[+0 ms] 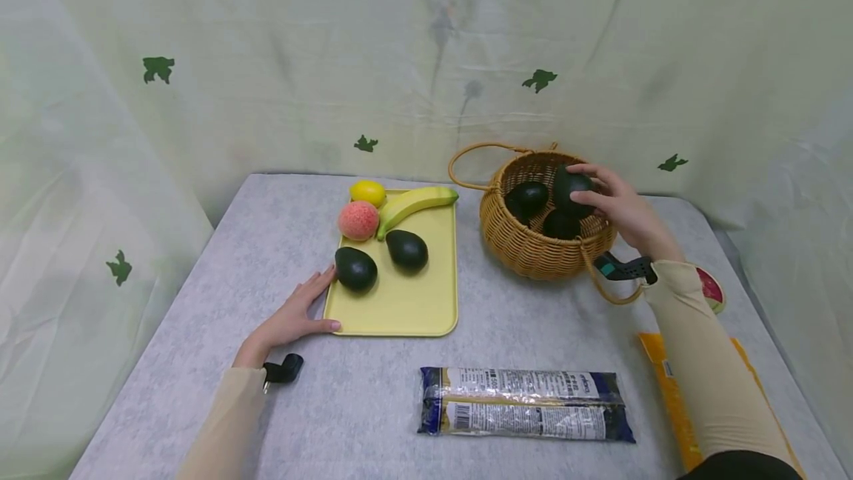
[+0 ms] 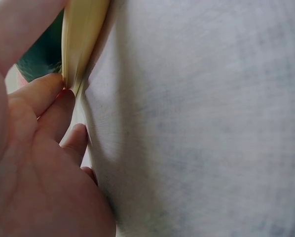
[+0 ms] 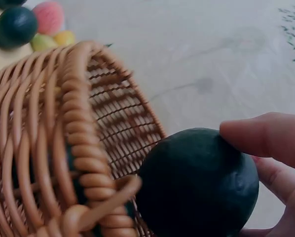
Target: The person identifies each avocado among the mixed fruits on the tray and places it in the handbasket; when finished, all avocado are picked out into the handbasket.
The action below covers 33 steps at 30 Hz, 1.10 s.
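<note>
My right hand (image 1: 623,210) grips a dark green avocado (image 1: 571,190) at the mouth of a wicker basket (image 1: 533,254). In the right wrist view, thumb and fingers pinch that avocado (image 3: 197,182) beside the woven rim. Two more dark avocados, one at the left (image 1: 528,198) and one lower down (image 1: 561,225), lie inside the basket. My left hand (image 1: 293,317) rests at the left edge of a yellow tray (image 1: 420,310), fingers extended and touching its side. On the tray are two avocados (image 1: 356,270), a banana (image 1: 416,204), a pink peach-like fruit (image 1: 358,221) and a lemon (image 1: 368,192).
A blue-ended plastic food package (image 1: 526,404) lies at the table's front. An orange packet (image 1: 673,406) is partly under the right forearm, with a round red-and-green item (image 1: 711,290) beyond it. The basket's handles (image 1: 466,161) stick out sideways. A printed curtain hangs behind.
</note>
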Available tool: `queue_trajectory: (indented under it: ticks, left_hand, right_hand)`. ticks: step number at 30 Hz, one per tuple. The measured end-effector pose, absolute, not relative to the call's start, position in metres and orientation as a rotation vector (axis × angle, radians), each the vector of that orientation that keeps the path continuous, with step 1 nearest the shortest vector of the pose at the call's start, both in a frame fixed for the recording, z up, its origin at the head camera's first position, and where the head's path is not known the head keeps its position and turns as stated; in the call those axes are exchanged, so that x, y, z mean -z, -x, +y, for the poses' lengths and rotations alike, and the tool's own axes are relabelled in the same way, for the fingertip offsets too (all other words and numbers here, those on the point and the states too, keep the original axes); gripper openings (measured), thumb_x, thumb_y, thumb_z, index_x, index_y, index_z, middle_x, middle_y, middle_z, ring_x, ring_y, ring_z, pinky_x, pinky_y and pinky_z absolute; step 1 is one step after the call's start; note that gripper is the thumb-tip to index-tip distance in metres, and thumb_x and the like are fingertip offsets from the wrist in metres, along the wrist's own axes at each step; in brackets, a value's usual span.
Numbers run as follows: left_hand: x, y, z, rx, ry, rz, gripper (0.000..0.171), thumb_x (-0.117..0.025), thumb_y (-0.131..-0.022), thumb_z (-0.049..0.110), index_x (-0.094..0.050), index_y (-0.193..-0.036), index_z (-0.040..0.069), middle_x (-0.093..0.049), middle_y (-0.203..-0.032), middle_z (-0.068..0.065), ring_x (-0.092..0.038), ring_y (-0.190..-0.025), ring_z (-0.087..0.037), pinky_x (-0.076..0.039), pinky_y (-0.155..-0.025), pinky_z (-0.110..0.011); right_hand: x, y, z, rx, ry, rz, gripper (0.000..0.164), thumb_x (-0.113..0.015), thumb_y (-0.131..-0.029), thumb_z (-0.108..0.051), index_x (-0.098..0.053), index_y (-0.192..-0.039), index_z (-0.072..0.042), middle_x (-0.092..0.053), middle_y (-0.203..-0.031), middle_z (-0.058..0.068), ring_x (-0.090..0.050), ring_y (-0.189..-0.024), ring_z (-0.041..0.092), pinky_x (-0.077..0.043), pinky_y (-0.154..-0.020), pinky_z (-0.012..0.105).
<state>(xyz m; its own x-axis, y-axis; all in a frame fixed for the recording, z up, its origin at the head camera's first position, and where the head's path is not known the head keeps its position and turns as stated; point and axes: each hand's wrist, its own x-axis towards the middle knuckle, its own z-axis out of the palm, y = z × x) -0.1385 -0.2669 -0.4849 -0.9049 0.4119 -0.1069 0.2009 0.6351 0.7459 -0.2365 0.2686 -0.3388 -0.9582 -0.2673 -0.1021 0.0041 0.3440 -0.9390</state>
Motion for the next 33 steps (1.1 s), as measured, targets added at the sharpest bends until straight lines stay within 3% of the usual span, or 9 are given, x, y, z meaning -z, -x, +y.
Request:
queue_trajectory:
  ticks: [5, 11, 18, 25, 28, 33]
  left_hand:
    - [0.484, 0.139, -0.266, -1.132, -0.508, 2.594, 0.102, -0.078, -0.080, 0.032, -0.012, -0.154, 0.007, -0.012, -0.158, -0.015, 0.001, -0.143, -0.040, 0.004, -0.112, -0.056]
    - [0.484, 0.138, -0.266, -1.138, -0.516, 2.599, 0.100, -0.078, -0.081, 0.030, -0.014, -0.154, 0.006, -0.013, -0.157, -0.017, 0.000, -0.142, -0.042, 0.004, -0.112, -0.058]
    - [0.483, 0.137, -0.265, -1.141, -0.518, 2.595, 0.099, -0.078, -0.081, 0.028, -0.016, -0.153, 0.005, -0.015, -0.156, -0.019, -0.002, -0.142, -0.044, 0.003, -0.111, -0.059]
    - [0.483, 0.137, -0.266, -1.141, -0.519, 2.598, 0.098, -0.078, -0.081, 0.027, -0.016, -0.154, 0.006, -0.015, -0.157, -0.019, -0.002, -0.142, -0.043, 0.003, -0.111, -0.059]
    - [0.483, 0.137, -0.266, -1.141, -0.515, 2.597, 0.098, -0.078, -0.081, 0.028, -0.016, -0.154, 0.006, -0.015, -0.157, -0.019, -0.001, -0.142, -0.043, 0.003, -0.111, -0.059]
    - [0.483, 0.137, -0.266, -1.136, -0.517, 2.599, 0.098, -0.078, -0.081, 0.028, -0.016, -0.153, 0.005, -0.015, -0.157, -0.019, -0.001, -0.142, -0.044, 0.003, -0.111, -0.059]
  right_hand:
    - [0.342, 0.240, 0.263, 1.464, 0.279, 2.487, 0.053, -0.059, -0.097, -0.026, -0.039, -0.143, -0.011, -0.016, -0.156, 0.009, -0.021, -0.136, 0.035, -0.033, -0.097, 0.055]
    - [0.346, 0.245, 0.257, 1.247, 0.350, 2.576, 0.049, -0.058, -0.097, -0.026, -0.044, -0.141, -0.010, -0.029, -0.150, 0.015, -0.028, -0.132, 0.038, -0.030, -0.100, 0.061]
    - [0.345, 0.245, 0.252, 1.048, 0.453, 2.647, 0.036, -0.044, -0.102, -0.016, -0.048, -0.136, -0.004, -0.046, -0.136, 0.025, -0.044, -0.122, 0.041, -0.041, -0.091, 0.056]
    - [0.341, 0.240, 0.248, 1.211, 0.490, 2.567, 0.038, -0.046, -0.102, -0.017, -0.047, -0.137, -0.002, -0.046, -0.137, 0.022, -0.046, -0.122, 0.039, -0.040, -0.098, 0.055]
    - [0.342, 0.240, 0.246, 1.353, 0.464, 2.505, 0.039, -0.047, -0.102, -0.019, -0.045, -0.138, -0.002, -0.047, -0.136, 0.020, -0.050, -0.119, 0.037, -0.046, -0.096, 0.046]
    - [0.342, 0.236, 0.238, 1.615, 0.476, 2.324, 0.044, -0.049, -0.102, -0.019, -0.041, -0.140, -0.001, -0.046, -0.138, 0.016, -0.051, -0.119, 0.031, -0.046, -0.098, 0.041]
